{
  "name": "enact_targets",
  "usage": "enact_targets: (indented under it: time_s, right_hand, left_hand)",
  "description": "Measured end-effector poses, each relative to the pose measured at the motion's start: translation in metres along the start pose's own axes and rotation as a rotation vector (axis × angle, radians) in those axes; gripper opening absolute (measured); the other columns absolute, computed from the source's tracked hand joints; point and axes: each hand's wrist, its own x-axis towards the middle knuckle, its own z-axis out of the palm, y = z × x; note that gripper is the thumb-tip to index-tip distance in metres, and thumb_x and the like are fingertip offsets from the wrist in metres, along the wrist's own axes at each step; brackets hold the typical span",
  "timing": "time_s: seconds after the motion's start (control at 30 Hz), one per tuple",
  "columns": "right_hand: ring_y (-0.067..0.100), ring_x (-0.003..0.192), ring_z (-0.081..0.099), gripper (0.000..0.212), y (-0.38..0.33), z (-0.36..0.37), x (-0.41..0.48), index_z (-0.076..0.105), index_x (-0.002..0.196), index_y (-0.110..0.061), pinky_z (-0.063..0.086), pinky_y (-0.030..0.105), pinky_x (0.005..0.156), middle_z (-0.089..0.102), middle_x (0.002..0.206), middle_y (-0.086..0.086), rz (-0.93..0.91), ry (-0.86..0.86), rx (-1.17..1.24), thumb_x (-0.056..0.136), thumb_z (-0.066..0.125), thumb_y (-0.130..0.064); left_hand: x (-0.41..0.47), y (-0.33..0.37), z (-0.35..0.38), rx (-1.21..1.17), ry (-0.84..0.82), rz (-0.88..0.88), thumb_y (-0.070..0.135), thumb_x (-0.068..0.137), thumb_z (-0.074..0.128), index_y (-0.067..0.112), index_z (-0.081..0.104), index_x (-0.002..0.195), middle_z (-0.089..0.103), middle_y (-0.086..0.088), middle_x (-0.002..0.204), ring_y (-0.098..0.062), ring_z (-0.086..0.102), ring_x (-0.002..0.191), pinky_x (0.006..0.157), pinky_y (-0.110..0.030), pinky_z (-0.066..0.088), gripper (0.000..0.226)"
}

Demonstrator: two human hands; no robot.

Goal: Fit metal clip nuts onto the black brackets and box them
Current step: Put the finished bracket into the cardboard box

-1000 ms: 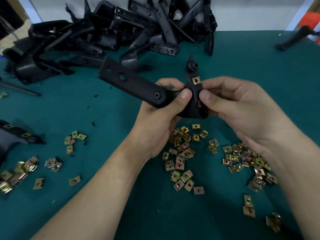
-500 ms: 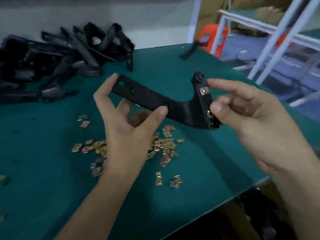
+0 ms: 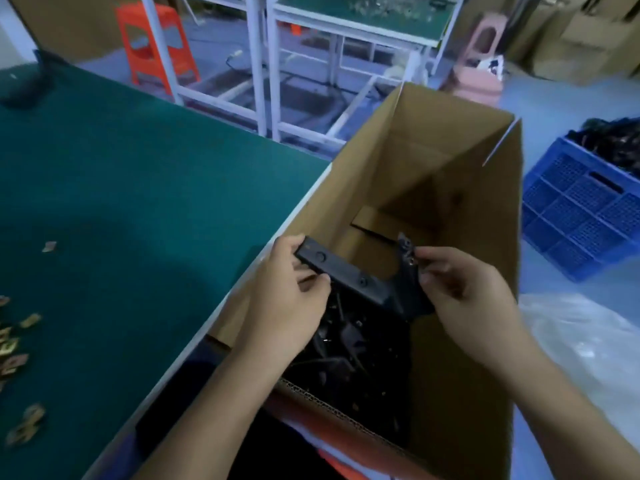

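We hold a black bracket (image 3: 349,275) over the open cardboard box (image 3: 467,140) at centre frame — left hand (image 3: 287,296) and right hand (image 3: 467,289), fingers clamped on its ends. Other brackets (image 3: 346,348) lie inside; many clip nuts (image 3: 14,344) are unfitted on the desk (image 3: 121,168), lower left.

Factory assy floor: green workbenches (image 3: 104,174), cartons (image 3: 588,46), blue parts crate (image 3: 571,216).

Black L-shaped bracket (image 3: 360,284) held over open cardboard box (image 3: 460,341) — brackets inside
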Motion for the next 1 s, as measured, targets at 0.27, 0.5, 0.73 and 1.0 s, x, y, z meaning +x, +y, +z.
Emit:
enact_targets:
  time_s: [0.27, 0.5, 0.73, 1.0]
  right_hand:
    - [-0.004, 0.073, 0.06, 0.04, 0.048, 0.022, -0.006, 0.055, 0.14, -0.025, 0.043, 0.006, 0.051, 0.07, 0.106, -0.007, 0.133, -0.356, -0.291, 0.102, 0.053, -0.013]
    - [0.009, 0.098, 0.069, 0.049, 0.035, 0.035, -0.002, 0.049, 0.147, -0.018, 0.055, 0.012, 0.068, 0.069, 0.119, 0.0, 0.197, -0.451, -0.323, 0.101, 0.045, -0.001]
    - [-0.009, 0.1, 0.064, 0.036, -0.073, 0.076, -0.003, 0.068, 0.118, -0.04, 0.051, 0.012, 0.086, 0.069, 0.103, -0.028, -0.29, -0.352, 0.003, 0.093, 0.061, -0.014]
    - [0.001, 0.104, 0.064, 0.044, -0.245, 0.202, -0.023, 0.066, 0.126, -0.028, 0.048, 0.017, 0.093, 0.065, 0.116, -0.019, -0.788, -0.533, 0.263, 0.085, 0.06, -0.011]
  left_hand:
    - [0.009, -0.041, 0.006, 0.455, -0.236, -0.232, 0.024, 0.091, 0.066, 0.046, 0.048, 0.122, 0.067, 0.014, 0.095, -0.003, 0.068, 0.083, 0.079, -0.034, 0.06, 0.041]
    - [-0.006, -0.034, -0.015, 0.669, -0.355, -0.215, 0.034, 0.096, 0.063, 0.041, 0.059, 0.126, 0.066, 0.008, 0.11, -0.007, 0.065, 0.097, 0.089, -0.035, 0.056, 0.031]
    - [-0.039, 0.03, -0.056, 0.349, -0.053, 0.091, 0.021, 0.094, 0.059, 0.038, 0.065, 0.112, 0.068, 0.021, 0.108, 0.007, 0.064, 0.104, 0.094, -0.028, 0.055, 0.025]
    - [-0.092, 0.05, -0.223, 0.575, 0.639, 0.279, -0.006, 0.085, 0.063, 0.017, 0.072, 0.102, 0.068, 0.011, 0.101, 0.002, 0.061, 0.099, 0.09, -0.011, 0.045, 0.03]
